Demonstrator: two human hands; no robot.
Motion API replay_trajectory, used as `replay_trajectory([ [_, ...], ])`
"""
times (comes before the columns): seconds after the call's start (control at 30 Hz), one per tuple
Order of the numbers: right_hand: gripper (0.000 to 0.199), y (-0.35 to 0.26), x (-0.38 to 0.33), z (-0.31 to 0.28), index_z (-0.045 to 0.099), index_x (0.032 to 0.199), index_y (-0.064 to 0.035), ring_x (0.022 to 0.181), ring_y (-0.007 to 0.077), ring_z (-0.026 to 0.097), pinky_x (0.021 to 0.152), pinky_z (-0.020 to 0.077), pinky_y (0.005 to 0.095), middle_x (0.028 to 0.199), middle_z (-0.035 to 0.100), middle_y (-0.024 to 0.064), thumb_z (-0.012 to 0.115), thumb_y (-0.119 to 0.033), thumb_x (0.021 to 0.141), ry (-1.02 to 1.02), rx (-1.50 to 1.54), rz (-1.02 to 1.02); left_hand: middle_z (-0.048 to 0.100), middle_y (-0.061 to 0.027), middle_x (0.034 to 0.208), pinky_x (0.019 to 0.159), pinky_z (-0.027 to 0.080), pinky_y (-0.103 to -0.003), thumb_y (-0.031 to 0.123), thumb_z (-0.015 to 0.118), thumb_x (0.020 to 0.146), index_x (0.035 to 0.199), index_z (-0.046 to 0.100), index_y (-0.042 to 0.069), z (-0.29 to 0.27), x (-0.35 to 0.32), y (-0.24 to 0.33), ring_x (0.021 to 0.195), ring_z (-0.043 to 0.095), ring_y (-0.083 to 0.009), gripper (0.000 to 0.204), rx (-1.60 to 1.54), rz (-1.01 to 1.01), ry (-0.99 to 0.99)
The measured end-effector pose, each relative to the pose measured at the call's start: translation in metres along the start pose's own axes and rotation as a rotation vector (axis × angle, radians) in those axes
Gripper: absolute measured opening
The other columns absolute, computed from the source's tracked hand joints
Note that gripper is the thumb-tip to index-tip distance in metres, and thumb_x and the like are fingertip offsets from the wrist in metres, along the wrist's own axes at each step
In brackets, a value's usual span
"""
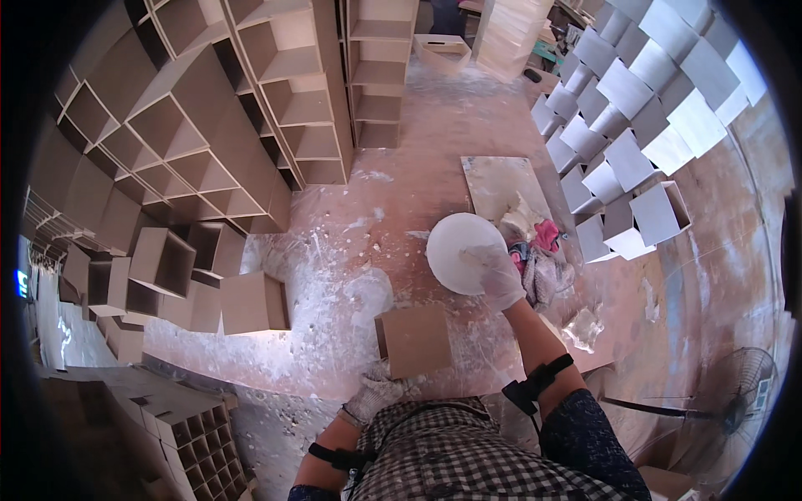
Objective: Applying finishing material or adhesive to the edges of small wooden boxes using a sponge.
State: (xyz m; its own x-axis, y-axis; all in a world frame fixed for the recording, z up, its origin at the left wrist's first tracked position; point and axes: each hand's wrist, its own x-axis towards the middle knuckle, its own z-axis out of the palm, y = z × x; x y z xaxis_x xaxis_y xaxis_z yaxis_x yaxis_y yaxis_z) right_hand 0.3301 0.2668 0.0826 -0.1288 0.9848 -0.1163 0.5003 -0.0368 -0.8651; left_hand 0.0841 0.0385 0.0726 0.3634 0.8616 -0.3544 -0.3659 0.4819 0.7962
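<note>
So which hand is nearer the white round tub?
Right. The right hand reaches over the white round tub, at its rim; the left hand is nearer the body, holding the small brown box.

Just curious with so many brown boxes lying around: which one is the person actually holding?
The small box right in front of them, gripped at its near edge by the gloved left hand. The other boxes sit stacked to the left, untouched.

the gloved right hand (499,280) reaches into a white bucket (464,252) on the splattered floor (401,150). the gloved left hand (372,397) grips the near edge of a brown box (415,338). unpainted shelf units (251,108) stand left, white-painted boxes (643,125) right.
</note>
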Motion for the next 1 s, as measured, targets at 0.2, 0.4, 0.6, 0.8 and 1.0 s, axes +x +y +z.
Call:
replay_trajectory([
  [0.2,0.024,0.068,0.012,-0.007,0.068,0.104,-0.0019,0.09,0.0144,0.062,0.08,0.0495,0.0295,0.096,0.067,0.0057,0.071,-0.013,0.084,0.061,0.138,0.001,0.067,-0.0062,0.099,0.074,0.057,-0.03,0.01,0.063,0.091,0.109,0.065,0.001,0.007,0.009,0.003,0.085,0.065,-0.0155,0.02,0.294,0.048,0.031],
  [0.4,0.022,-0.012,0.006,-0.015,0.068,0.102,-0.0014,0.087,0.0124,0.06,0.077,0.0478,0.0272,0.093,0.067,0.0034,0.073,-0.013,0.083,0.02,-0.037,-0.068,0.068,-0.0064,0.099,0.073,0.057,-0.028,0.007,0.061,0.091,0.109,0.065,0.001,-0.006,0.006,-0.016,0.083,0.066,-0.0137,0.02,0.085,-0.014,0.06],
  [0.6,0.022,0.018,0.009,-0.01,0.069,0.101,-0.0017,0.084,0.0106,0.058,0.075,0.0471,0.0267,0.092,0.066,0.0023,0.073,-0.014,0.083,0.074,0.025,-0.087,0.068,-0.0076,0.1,0.07,0.053,-0.025,0.007,0.053,0.092,0.113,0.061,0.001,0.006,0.007,-0.002,0.085,0.064,-0.0131,0.023,0.278,0.091,0.027],
  [0.8,0.027,0.004,0.007,-0.032,0.066,0.106,-0.0011,0.084,0.0117,0.061,0.075,0.0495,0.0259,0.094,0.066,0.0028,0.069,-0.007,0.08,-0.055,0.49,0.063,0.068,-0.0095,0.099,0.072,0.058,-0.028,0.006,0.057,0.093,0.109,0.063,-0.001,-0.002,0.007,-0.008,0.086,0.067,-0.0154,0.018,0.51,0.103,0.031],
  [1.0,0.04,-0.012,-0.009,-0.065,0.06,0.12,-0.0001,0.095,0.0178,0.062,0.085,0.0503,0.0298,0.108,0.065,0.005,0.063,-0.002,0.08,-0.19,0.831,0.287,0.068,-0.0098,0.098,0.072,0.058,-0.03,0.005,0.055,0.094,0.108,0.062,-0.001,0.01,0.003,0.002,0.084,0.067,-0.0154,0.017,0.235,0.091,0.055],
])
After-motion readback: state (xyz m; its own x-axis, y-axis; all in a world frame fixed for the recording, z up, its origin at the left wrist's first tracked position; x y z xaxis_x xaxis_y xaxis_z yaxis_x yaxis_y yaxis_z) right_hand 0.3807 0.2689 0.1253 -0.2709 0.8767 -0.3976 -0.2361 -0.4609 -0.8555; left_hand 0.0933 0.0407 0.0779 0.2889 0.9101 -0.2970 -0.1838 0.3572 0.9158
